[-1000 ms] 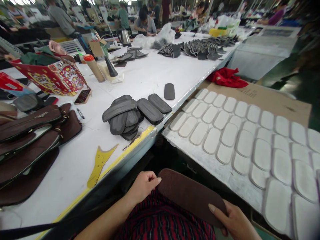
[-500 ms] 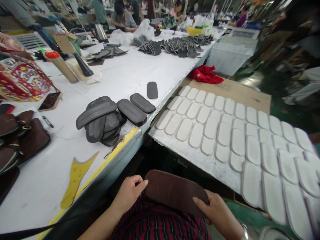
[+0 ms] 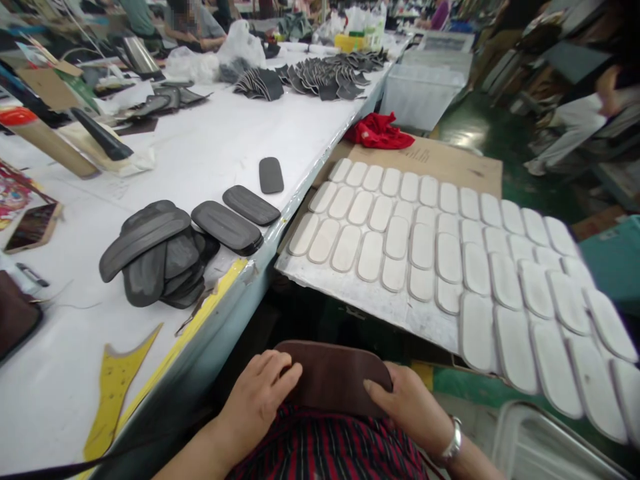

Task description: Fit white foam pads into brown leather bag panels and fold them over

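The oval piece [image 3: 333, 377] is dark brown; the garment [image 3: 330, 447] striped red, black and pale; the cloth [image 3: 383, 132] red; the pads [image 3: 477, 333] whitish.

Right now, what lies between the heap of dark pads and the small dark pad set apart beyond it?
In the head view, a short stack of dark pads and, beyond it, another oval dark pad.
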{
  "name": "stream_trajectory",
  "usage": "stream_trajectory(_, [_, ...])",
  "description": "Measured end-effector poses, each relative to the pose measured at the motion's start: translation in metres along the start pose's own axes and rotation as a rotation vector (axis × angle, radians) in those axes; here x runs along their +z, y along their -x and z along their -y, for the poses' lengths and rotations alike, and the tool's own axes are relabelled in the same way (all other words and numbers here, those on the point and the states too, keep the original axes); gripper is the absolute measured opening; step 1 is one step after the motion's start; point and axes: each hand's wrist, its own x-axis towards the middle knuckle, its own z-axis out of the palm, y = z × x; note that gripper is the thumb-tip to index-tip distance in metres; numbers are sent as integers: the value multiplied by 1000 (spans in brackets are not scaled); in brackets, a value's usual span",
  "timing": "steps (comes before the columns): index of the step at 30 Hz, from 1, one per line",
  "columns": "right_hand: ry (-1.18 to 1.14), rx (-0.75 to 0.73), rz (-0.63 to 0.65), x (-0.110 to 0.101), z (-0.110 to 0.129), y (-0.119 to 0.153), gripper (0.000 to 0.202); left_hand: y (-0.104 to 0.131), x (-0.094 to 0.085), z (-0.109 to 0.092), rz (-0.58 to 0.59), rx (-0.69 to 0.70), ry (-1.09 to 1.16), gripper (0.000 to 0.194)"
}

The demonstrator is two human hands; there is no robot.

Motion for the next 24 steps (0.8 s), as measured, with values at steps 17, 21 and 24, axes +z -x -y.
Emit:
stream_trajectory(17, [114, -44, 0, -5, 0, 1, 25, -18, -2, -10, 224, 157, -94, 41])
stream_trajectory(21, [214, -53, 10, -5, 2, 4, 25, -30, -7, -12, 380, 118, -48, 42])
stream_trajectory(24, [302, -52, 0, -3, 3, 4, 24, -40, -8, -16, 476, 112, -30, 47])
